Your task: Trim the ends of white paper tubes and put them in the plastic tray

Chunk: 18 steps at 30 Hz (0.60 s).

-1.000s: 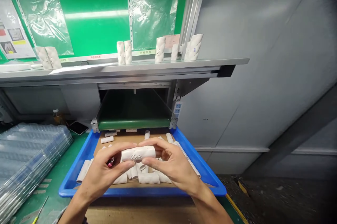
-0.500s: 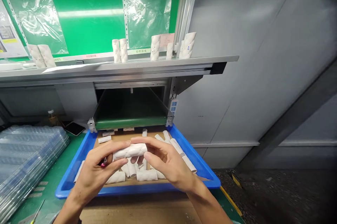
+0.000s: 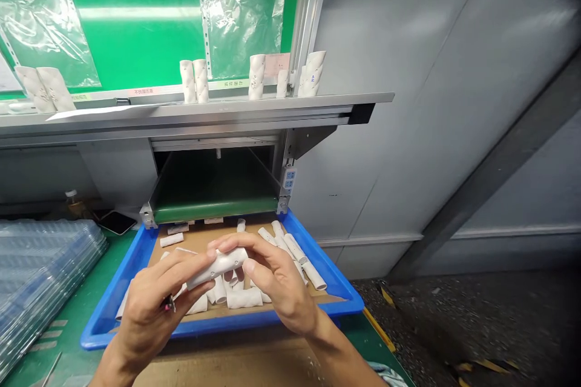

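Note:
A white tube with small holes [image 3: 221,265] is held between my two hands, tilted with its right end higher. My left hand [image 3: 157,293] grips its left end between fingers and thumb. A small dark and pink item, too small to name, also shows in that palm. My right hand [image 3: 275,278] pinches the tube's right end. Beneath both hands is a blue tray [image 3: 336,278] lined with brown cardboard, where several similar white tubes [image 3: 314,276] lie. Part of the tray is hidden behind my hands.
Behind the tray is a green conveyor belt [image 3: 215,208]. Stacked clear plastic trays [image 3: 45,278] stand at left, near a phone [image 3: 118,222] and a bottle [image 3: 75,202]. Above, a metal shelf [image 3: 254,107] bears several upright white tubes [image 3: 256,77]. A grey wall [image 3: 363,132] rises at right.
The held tube has tipped more steeply, its left end now lower. My left hand's fingers have shifted along its top. The whole view has moved slightly to the right.

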Tool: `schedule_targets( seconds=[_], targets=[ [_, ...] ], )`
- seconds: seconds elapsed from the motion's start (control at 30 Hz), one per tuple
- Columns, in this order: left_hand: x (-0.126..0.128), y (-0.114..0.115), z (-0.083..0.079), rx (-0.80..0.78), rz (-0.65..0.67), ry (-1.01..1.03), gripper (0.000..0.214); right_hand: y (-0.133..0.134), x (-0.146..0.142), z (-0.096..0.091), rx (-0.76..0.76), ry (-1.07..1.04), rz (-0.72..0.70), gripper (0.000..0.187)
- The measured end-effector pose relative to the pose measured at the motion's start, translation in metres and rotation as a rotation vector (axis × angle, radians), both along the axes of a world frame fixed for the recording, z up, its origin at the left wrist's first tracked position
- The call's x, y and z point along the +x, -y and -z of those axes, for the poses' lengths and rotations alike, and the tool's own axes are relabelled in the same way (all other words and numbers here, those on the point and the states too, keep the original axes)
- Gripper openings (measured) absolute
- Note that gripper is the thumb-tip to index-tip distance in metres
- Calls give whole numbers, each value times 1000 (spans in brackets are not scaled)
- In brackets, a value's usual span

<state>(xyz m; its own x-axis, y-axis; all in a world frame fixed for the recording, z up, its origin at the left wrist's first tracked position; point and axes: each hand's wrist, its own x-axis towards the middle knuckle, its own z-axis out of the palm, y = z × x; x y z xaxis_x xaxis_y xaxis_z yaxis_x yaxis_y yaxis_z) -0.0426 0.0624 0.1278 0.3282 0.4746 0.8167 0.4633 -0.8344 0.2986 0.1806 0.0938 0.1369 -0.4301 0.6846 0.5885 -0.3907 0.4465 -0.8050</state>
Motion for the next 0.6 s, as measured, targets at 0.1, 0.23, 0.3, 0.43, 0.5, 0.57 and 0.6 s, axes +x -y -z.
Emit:
schedule_targets(
  seconds=[0.1,0.23,0.3,0.43,0.5,0.57,0.6],
  targets=[
    [2,2,-1,-7,-13,-10,42,2,-1,-1,-4,-6,14,26],
    [5,2,-2,38,-18,-45,45,3,-5,0,-77,-58,17,33],
    [6,2,-3,45,-34,-48,44,3,-5,1,-114,-76,2,42],
    [4,2,-2,-5,-81,-23,40,5,-1,0,-87,-15,-14,35],
    [3,2,-1,-21,-81,-14,40,5,0,-1,-69,14,-9,33],
    [2,2,-1,-24,-83,-16,40,5,1,-2,-64,25,-1,32],
    [2,2,-1,-23,-85,-18,40,6,0,-3,-65,25,5,31]
  ],
)
